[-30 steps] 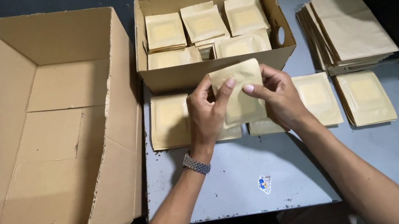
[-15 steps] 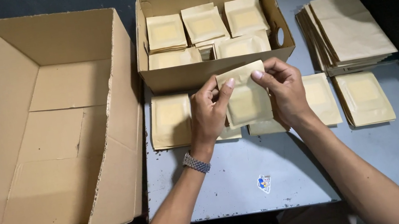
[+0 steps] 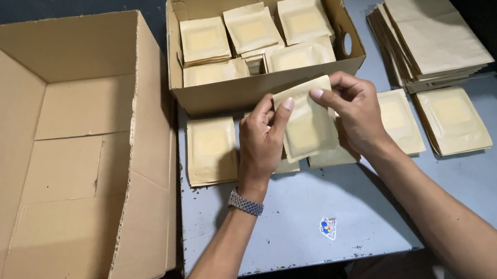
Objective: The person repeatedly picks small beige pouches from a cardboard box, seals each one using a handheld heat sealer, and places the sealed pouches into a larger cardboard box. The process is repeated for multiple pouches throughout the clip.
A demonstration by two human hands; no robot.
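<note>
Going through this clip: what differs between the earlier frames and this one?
Both hands, left hand and right hand, keep hold of the tan pouch; it has dropped slightly toward the pouches on the table and now stands more upright. The small box, large empty carton and stacks are unchanged.

left hand (image 3: pixel 261 144) + right hand (image 3: pixel 356 115) | grip pouch (image 3: pixel 307 124) | above table (image 3: pixel 369 207)

Hands hide the middle pouch stacks (image 3: pixel 332 157) (mostly).

Big open carton (image 3: pixel 55 160), stacked brown envelopes (image 3: pixel 431 36), perhaps a sticker (image 3: pixel 328 228)
</note>
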